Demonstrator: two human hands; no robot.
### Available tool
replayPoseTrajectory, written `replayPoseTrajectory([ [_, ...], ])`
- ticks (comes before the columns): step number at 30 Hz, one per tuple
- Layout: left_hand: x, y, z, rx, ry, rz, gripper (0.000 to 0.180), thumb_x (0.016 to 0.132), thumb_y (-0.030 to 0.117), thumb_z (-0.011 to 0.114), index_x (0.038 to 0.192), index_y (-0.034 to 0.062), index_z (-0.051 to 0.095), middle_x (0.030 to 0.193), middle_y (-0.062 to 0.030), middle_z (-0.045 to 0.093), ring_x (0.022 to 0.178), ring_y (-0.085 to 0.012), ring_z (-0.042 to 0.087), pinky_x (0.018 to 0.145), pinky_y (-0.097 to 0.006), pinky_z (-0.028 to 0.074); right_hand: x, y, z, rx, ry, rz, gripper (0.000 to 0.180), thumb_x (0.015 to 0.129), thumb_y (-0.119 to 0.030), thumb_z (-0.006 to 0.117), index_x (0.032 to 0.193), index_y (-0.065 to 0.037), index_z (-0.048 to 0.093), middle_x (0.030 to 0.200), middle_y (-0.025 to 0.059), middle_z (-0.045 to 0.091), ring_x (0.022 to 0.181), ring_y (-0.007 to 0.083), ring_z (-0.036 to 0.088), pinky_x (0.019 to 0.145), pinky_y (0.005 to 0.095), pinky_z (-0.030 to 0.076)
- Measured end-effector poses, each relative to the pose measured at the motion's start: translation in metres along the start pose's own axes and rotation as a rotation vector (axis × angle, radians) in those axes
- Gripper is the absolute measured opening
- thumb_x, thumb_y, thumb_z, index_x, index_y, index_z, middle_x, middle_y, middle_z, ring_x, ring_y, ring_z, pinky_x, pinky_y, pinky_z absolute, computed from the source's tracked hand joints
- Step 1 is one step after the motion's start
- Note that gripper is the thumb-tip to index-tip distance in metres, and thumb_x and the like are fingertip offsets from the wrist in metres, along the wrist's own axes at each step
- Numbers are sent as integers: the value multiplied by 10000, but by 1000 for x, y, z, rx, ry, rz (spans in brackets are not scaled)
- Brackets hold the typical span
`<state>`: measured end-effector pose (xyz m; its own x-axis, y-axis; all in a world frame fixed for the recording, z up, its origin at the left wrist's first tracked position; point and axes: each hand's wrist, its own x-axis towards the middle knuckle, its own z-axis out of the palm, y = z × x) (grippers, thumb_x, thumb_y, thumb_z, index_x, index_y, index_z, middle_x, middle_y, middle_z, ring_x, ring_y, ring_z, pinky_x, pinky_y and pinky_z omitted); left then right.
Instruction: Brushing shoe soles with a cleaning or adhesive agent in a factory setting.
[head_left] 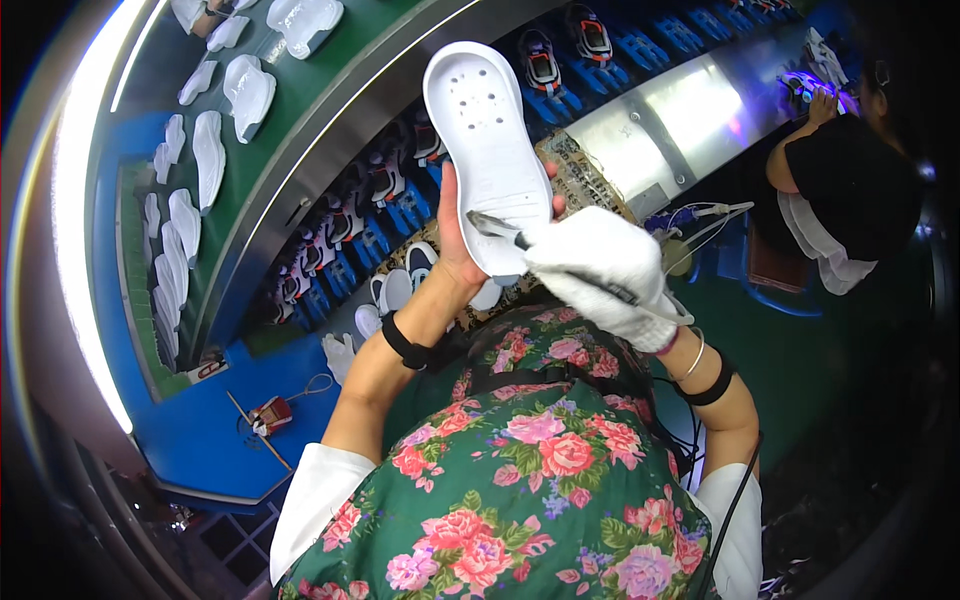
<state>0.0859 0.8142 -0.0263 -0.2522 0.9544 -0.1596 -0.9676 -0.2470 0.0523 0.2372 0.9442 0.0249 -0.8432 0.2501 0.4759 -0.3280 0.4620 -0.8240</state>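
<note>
A white shoe sole (490,150) is held up in front of me, its hollow inner side facing me and several small holes at its far end. My bare left hand (457,238) is closed around its edges from beneath, thumb on the left side and fingertips showing on the right. My right hand (605,268), in a white knitted glove, grips a small brush (490,223). The greyish brush head lies against the inside of the sole near its close end. Most of the brush handle is hidden by the glove.
White soles (248,95) lie on a green conveyor belt (290,75) at the left. Shoe uppers on blue holders (385,185) line a rack beyond my hands. A patterned box (580,180) stands behind the sole. At the far right sits another person (845,180).
</note>
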Motion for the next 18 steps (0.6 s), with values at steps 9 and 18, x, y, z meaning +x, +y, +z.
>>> replayPoseTrajectory([
  [9, 6, 12, 3, 77, -126, -83, 910, 905, 696, 513, 1566, 111, 297, 1438, -282, 464, 1141, -468, 611, 961, -576, 535, -5, 2, -3, 194, 10, 180, 198, 796, -55, 795, 992, -69, 770, 926, 120, 732, 811, 221, 712, 732, 335, 573],
  [18, 12, 30, -1, 169, -208, -217, 865, 922, 598, 533, 1547, 34, 330, 1418, -347, 463, 1128, -490, 623, 963, -548, 547, -8, -14, -9, 300, -148, 143, 125, 758, -17, 795, 869, -71, 773, 934, 93, 762, 816, 226, 717, 740, 342, 555],
])
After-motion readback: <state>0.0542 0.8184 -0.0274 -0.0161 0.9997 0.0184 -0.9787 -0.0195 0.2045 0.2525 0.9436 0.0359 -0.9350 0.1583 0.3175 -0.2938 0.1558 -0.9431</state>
